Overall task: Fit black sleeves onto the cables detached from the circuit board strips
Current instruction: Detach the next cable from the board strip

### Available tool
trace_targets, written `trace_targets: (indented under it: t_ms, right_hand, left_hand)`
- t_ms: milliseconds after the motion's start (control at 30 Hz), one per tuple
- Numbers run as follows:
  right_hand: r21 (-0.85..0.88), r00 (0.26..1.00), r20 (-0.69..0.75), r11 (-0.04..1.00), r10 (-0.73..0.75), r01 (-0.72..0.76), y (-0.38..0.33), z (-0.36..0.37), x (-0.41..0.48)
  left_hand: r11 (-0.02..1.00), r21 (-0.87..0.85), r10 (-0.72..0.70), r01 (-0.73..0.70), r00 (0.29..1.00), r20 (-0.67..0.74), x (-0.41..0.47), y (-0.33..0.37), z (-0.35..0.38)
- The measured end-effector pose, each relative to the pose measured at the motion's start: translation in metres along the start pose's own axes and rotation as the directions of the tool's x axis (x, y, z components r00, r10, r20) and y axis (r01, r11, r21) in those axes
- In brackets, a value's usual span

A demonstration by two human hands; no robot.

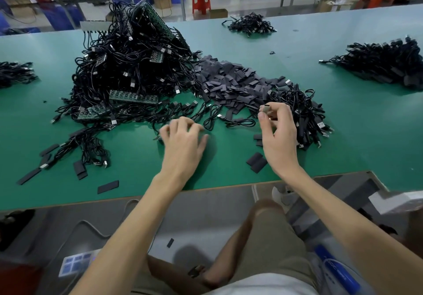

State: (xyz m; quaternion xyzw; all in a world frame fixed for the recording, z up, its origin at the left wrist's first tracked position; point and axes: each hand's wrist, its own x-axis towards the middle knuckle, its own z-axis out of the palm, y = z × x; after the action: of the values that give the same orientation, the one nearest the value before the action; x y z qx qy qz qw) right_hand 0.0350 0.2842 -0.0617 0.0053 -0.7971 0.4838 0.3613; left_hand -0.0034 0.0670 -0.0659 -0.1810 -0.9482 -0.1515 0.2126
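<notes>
Where the green-topped desk (137, 168) meets my knees, a few flat black rectangular sleeves (256, 162) lie loose near its edge. Just beyond them my left hand (183, 139) hovers palm down, its fingers (170, 130) bent and spread apart, tips at the thin loose black cables (210, 117) strewn there, gripping nothing I can make out. My right hand (278, 134) is raised beside it, thumb and forefinger clamped on a small grey cable plug (265, 108). Just right of that hand sits a tangled bundle of black cables (304, 111). Behind lies a broad drift of black sleeves (229, 79), touching a tall heap of black cables (128, 65) with green circuit board strips (134, 96) caught in it. Farther back and well apart rest three smaller black cable piles (250, 25)
</notes>
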Motion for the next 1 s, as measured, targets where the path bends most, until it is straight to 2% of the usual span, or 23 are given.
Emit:
trace_targets:
  t_ms: [67,167,233,400,533,600,700,833,900,1000]
  right_hand:
    - [0.021,0.999,0.009,0.999,0.044,-0.044,0.001,-0.001,0.000]
    - [0.004,0.999,0.027,0.999,0.047,-0.047,0.002,-0.002,0.000]
    - [-0.019,0.999,0.042,1.000,0.023,-0.022,0.001,-0.002,-0.002]
    - [-0.039,0.993,0.109,0.999,0.034,-0.030,0.002,0.000,-0.003]
    - [-0.057,0.991,0.135,0.998,0.014,-0.007,0.000,0.000,-0.002]
    - [-0.072,0.988,0.154,0.997,-0.007,0.018,-0.001,-0.001,-0.003]
    - [-0.097,0.974,0.224,0.994,-0.035,0.058,-0.004,0.000,-0.004]
    - [-0.173,0.920,0.390,0.977,-0.045,0.121,-0.006,0.004,-0.008]
    - [-0.238,0.888,0.459,0.957,-0.040,0.166,-0.006,0.006,-0.010]
    - [-0.273,0.868,0.494,0.942,-0.036,0.194,-0.007,0.006,-0.012]
  left_hand:
    - [0.985,-0.141,0.115,-0.099,0.988,0.108,-0.002,0.020,0.003]
    - [0.938,-0.292,0.274,-0.187,0.916,0.294,-0.001,0.049,0.008]
    - [0.933,-0.309,0.290,-0.183,0.891,0.349,0.001,0.061,0.011]
    - [0.917,-0.374,0.280,-0.138,0.890,0.360,0.008,0.068,0.010]
    - [0.910,-0.405,0.242,-0.082,0.900,0.362,0.008,0.067,0.009]
    - [0.861,-0.509,0.169,0.017,0.933,0.317,0.005,0.061,0.010]
    - [0.656,-0.726,0.005,0.207,0.960,0.279,0.002,0.044,0.007]
    - [0.422,-0.866,-0.092,0.266,0.964,0.251,0.002,0.022,0.002]
    - [0.400,-0.881,-0.094,0.254,0.967,0.236,0.001,0.019,0.002]
    - [0.496,-0.842,-0.085,0.212,0.977,0.196,-0.002,0.023,0.005]
